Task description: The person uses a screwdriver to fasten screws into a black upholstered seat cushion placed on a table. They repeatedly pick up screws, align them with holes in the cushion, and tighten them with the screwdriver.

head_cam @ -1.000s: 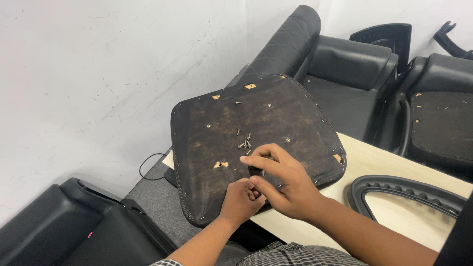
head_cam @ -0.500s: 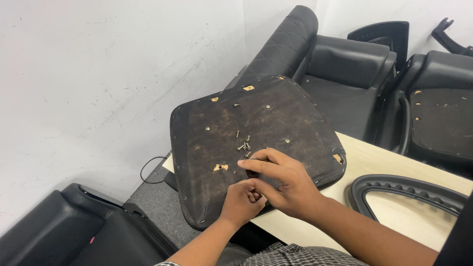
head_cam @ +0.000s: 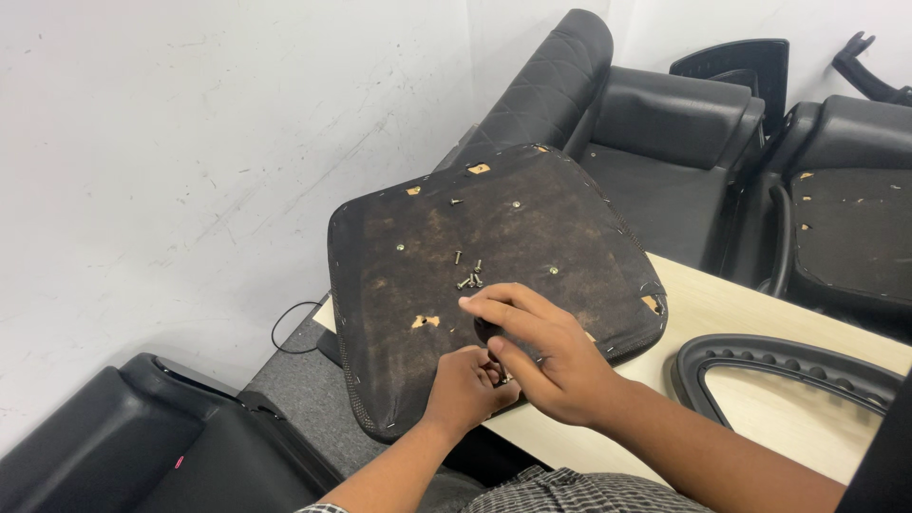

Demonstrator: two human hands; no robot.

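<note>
Both hands meet at the near edge of the upturned seat base [head_cam: 494, 275] on the tabletop [head_cam: 750, 399]. The right hand [head_cam: 546, 356], fingers curled, arches over the left hand [head_cam: 465, 388], pinching a small dark part [head_cam: 486, 330] too hidden to identify. Left fist's grip unclear.

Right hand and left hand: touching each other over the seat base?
Touching. In the head view the right hand lies across the fingertips of the left hand with no gap showing, both over the near edge of the upturned seat base.

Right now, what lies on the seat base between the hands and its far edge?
In the head view, loose screws lie clustered on the upturned seat base, just beyond the right hand and left hand.
</note>
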